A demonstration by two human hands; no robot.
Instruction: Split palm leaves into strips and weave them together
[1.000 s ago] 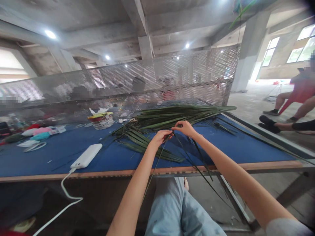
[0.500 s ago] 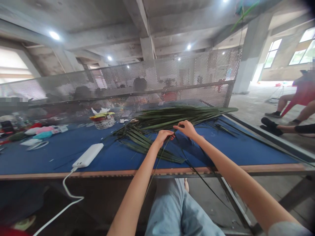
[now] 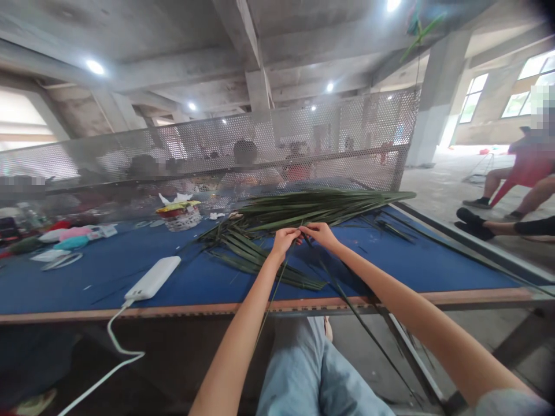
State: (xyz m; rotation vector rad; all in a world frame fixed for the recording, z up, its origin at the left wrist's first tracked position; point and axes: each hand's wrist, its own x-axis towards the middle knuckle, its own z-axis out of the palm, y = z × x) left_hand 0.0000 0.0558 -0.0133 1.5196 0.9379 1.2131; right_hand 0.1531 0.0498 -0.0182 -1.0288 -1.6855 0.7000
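My left hand [image 3: 284, 238] and my right hand [image 3: 319, 233] meet fingertip to fingertip above the blue table [image 3: 104, 277]. Both are pinched closed on thin green palm leaf strips [image 3: 342, 294] that trail down past the table's front edge toward my lap. Just behind the hands lies a pile of long palm leaves [image 3: 303, 209] spread across the table.
A white power bank [image 3: 152, 278] with a cable lies at the left front. A small basket [image 3: 181, 214] and pastel items [image 3: 69, 238] sit further left. A perforated metal screen [image 3: 260, 150] backs the table, with people behind it. A seated person [image 3: 520, 173] is at the right.
My two hands have drawn closer together, the right one shifting left until the fingertips touch. The leaf strips swung slightly with them.
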